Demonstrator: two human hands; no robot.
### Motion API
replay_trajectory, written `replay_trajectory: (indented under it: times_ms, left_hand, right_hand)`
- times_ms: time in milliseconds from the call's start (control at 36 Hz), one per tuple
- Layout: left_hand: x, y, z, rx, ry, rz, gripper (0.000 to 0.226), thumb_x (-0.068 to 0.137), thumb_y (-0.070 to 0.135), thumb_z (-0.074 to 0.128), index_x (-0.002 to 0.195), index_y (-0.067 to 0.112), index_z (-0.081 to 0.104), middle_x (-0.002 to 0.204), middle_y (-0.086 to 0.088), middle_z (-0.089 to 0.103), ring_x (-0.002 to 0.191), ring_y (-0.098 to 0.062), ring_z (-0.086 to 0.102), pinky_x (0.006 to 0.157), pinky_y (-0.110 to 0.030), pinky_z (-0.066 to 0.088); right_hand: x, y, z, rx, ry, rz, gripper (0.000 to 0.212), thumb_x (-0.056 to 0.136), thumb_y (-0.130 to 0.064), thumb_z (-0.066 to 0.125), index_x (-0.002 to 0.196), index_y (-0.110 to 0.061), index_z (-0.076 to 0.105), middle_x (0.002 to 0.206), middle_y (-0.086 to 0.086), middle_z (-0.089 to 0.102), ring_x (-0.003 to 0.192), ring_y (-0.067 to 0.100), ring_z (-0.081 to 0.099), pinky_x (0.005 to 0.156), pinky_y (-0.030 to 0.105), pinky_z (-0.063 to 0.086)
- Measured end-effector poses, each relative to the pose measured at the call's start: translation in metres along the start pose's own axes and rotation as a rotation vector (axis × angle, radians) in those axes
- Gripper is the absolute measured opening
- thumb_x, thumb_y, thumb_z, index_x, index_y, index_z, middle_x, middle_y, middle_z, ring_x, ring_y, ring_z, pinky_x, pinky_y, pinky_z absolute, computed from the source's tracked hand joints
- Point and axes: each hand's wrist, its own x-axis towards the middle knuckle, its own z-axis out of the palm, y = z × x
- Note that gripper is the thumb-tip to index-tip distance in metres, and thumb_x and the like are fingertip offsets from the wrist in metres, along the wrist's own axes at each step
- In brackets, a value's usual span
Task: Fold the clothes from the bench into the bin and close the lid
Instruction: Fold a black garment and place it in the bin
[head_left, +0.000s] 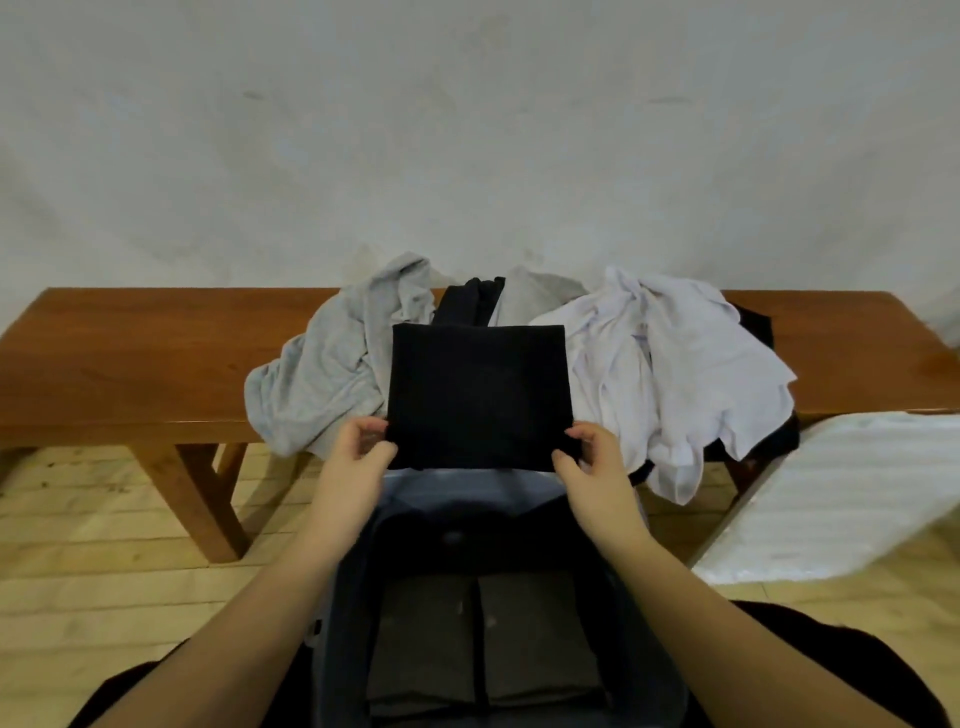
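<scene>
Where the bin runs off the bottom edge, two hands, left and right, pinch one folded black cloth; two dark folded piles lie inside.

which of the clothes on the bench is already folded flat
The black garment in the middle, pinched at its near corners by the left hand and right hand. It forms a neat square; the grey garment and white garment lie crumpled.

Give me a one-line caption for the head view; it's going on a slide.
Both hands, left and right, pinch a folded black garment above the open bin.
</scene>
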Motion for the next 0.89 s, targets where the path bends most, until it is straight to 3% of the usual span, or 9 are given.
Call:
replay_trajectory:
  times_ms: [111,222,333,444,556,750,806,889]
  left_hand:
    - [0.011,-0.006,0.01,-0.095,0.022,-0.071,0.013,0.094,0.029,0.064,0.103,0.024,0.057,0.098,0.002,0.063,0.101,-0.02,0.061,0.093,-0.037,0.047]
    - [0.016,-0.011,0.011,-0.151,0.009,-0.044,0.014,0.09,0.03,0.07,0.095,0.024,0.059,0.097,-0.002,0.067,0.1,-0.022,0.065,0.092,-0.037,0.05]
    - [0.026,-0.019,0.005,-0.077,-0.053,-0.039,0.041,0.073,0.056,0.071,0.095,0.022,0.064,0.095,-0.002,0.071,0.096,-0.021,0.067,0.095,-0.048,0.051]
    - [0.026,-0.018,0.007,-0.04,-0.043,-0.026,0.021,0.086,0.04,0.07,0.095,0.022,0.065,0.094,0.0,0.071,0.093,-0.018,0.068,0.094,-0.049,0.051]
    - [0.025,-0.016,0.007,-0.004,-0.022,0.003,0.011,0.091,0.029,0.067,0.091,0.019,0.064,0.09,-0.006,0.071,0.089,-0.023,0.067,0.091,-0.049,0.051]
    - [0.02,-0.015,0.007,-0.067,0.02,0.009,0.015,0.089,0.029,0.066,0.082,0.018,0.058,0.074,-0.009,0.061,0.075,-0.027,0.061,0.078,-0.042,0.047]
    - [0.016,-0.014,0.008,-0.131,0.069,-0.03,0.019,0.091,0.031,0.065,0.083,0.019,0.052,0.069,-0.002,0.052,0.067,-0.019,0.051,0.07,-0.035,0.041]
    - [0.009,-0.015,0.012,-0.33,0.138,-0.204,0.026,0.094,0.041,0.06,0.097,0.016,0.055,0.081,-0.002,0.055,0.074,-0.018,0.052,0.068,-0.031,0.042]
  right_hand:
    - [0.0,0.001,0.017,0.15,0.148,0.1,0.037,0.094,-0.019,0.063,0.128,-0.021,0.048,0.131,0.002,0.053,0.123,0.016,0.051,0.107,0.032,0.042]
    - [0.002,-0.003,0.026,0.192,0.169,0.217,0.05,0.094,-0.03,0.064,0.139,-0.02,0.044,0.133,-0.002,0.049,0.122,0.015,0.048,0.104,0.031,0.041]
    - [0.01,-0.007,0.03,0.318,0.163,0.316,0.042,0.092,-0.03,0.067,0.129,-0.021,0.05,0.129,0.0,0.056,0.121,0.02,0.054,0.108,0.041,0.043]
    - [0.017,-0.006,0.027,0.374,0.081,0.476,0.063,0.073,-0.044,0.08,0.128,-0.024,0.055,0.133,0.003,0.059,0.121,0.025,0.057,0.107,0.047,0.045]
    - [0.012,-0.016,0.018,0.369,0.039,0.438,0.029,0.084,-0.023,0.072,0.111,-0.016,0.062,0.11,0.01,0.072,0.104,0.03,0.069,0.098,0.052,0.052]
    - [-0.005,-0.051,0.005,0.517,-0.045,0.476,0.015,0.091,-0.008,0.061,0.106,-0.008,0.063,0.094,0.011,0.073,0.084,0.025,0.073,0.069,0.035,0.056]
    - [-0.01,-0.063,0.003,0.587,-0.072,0.51,0.016,0.091,-0.008,0.061,0.105,-0.005,0.066,0.095,0.013,0.074,0.084,0.026,0.074,0.071,0.037,0.057]
    - [-0.017,-0.085,0.0,0.729,-0.1,0.546,0.013,0.091,-0.006,0.06,0.1,-0.003,0.068,0.104,0.017,0.074,0.096,0.032,0.071,0.08,0.042,0.06]
